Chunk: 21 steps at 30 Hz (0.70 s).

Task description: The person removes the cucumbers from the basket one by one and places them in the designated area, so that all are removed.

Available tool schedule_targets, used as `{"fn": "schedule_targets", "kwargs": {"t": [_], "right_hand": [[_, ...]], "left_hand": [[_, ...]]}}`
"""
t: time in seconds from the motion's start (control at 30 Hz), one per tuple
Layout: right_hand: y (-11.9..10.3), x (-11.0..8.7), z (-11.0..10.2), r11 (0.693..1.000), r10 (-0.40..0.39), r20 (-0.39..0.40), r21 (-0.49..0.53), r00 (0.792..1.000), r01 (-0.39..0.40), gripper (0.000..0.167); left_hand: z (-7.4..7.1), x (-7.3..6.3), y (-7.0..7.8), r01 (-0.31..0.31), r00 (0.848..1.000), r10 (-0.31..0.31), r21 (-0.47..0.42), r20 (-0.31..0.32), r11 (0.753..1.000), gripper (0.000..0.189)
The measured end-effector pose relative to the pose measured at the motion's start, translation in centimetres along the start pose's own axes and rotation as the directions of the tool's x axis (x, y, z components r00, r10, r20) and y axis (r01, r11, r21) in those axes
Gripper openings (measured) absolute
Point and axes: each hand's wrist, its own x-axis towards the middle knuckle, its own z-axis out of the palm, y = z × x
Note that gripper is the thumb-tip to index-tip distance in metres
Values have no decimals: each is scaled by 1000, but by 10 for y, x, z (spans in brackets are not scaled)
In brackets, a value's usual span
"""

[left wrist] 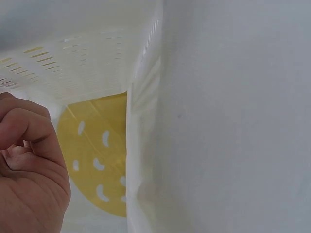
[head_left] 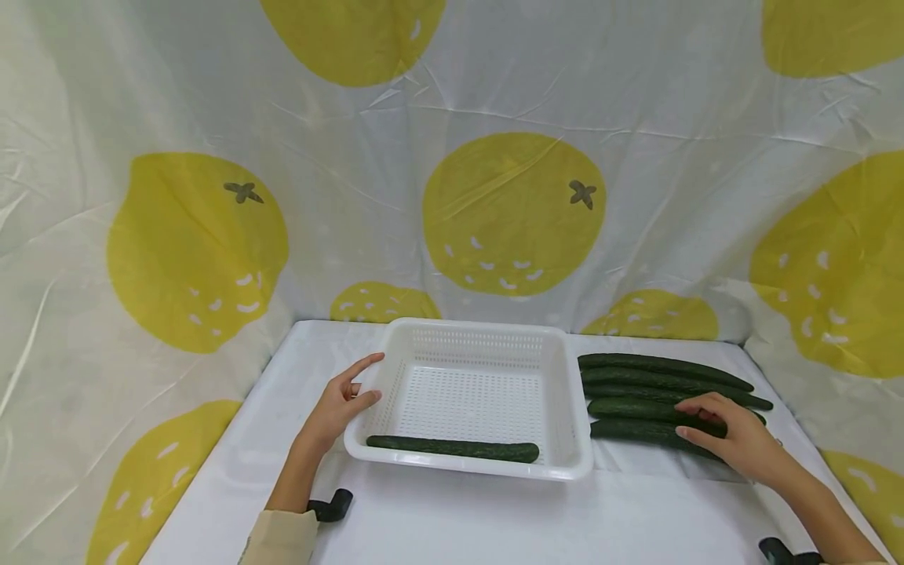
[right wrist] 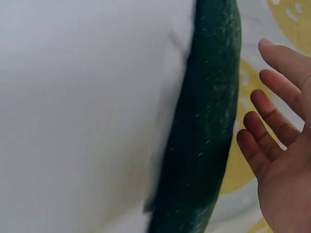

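My left hand [head_left: 337,410] is at the left side of a white perforated plastic basket [head_left: 487,469]. Its index finger and thumb stretch apart to the rim, while the other fingers curl beside the basket's wall [left wrist: 97,58] in the left wrist view. One dark green cucumber [head_left: 452,448] lies inside along the front wall. Over the nearer end of several cucumbers [head_left: 664,363] laid side by side hovers my right hand [head_left: 749,443], fingers spread and loosely bent. In the right wrist view the hand faces one long cucumber [right wrist: 204,121] with a gap between them.
A white cloth [head_left: 452,518] covers the table, with the basket in the middle and the row of cucumbers to its right. Behind and at both sides hangs a curtain [head_left: 353,196] with yellow fruit prints. Black wrist mounts [head_left: 332,506] sit below each hand.
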Motion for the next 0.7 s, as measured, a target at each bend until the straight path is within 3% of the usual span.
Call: {"fn": "schedule_targets", "kwargs": {"t": [0.47, 0.7], "right_hand": [[-41, 30, -10, 999, -47, -57, 24, 997, 48, 32], [-69, 48, -10, 991, -89, -49, 92, 995, 93, 32]], "left_hand": [[1, -1, 3, -10, 1000, 10, -5, 10, 1000, 64], [1, -1, 1, -8, 1000, 8, 1, -6, 1000, 64]]}}
